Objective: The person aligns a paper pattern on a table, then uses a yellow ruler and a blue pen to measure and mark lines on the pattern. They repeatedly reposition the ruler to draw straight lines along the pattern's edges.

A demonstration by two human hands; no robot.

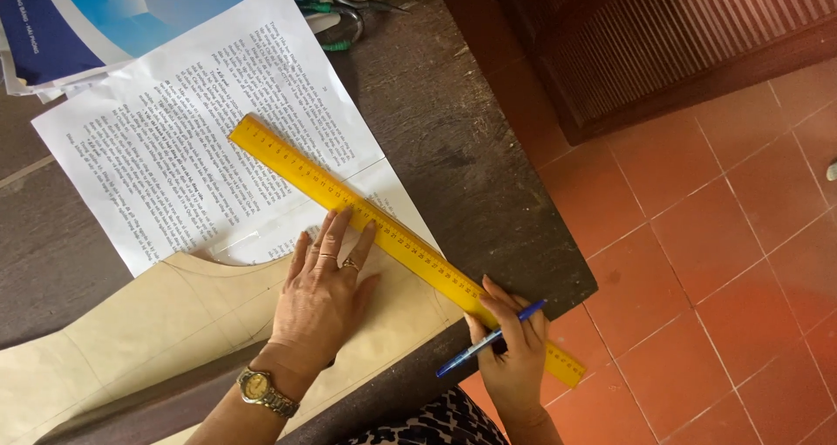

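The left hand lies spread flat beside the yellow ruler (running far-left to near-right), while the right hand pinches a blue pen at its near end.

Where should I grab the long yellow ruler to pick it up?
Probably at the long yellow ruler's free upper end, coming from above, pinching its two long edges. It lies flat and thin; the left hand and right hand already cover its lower half.
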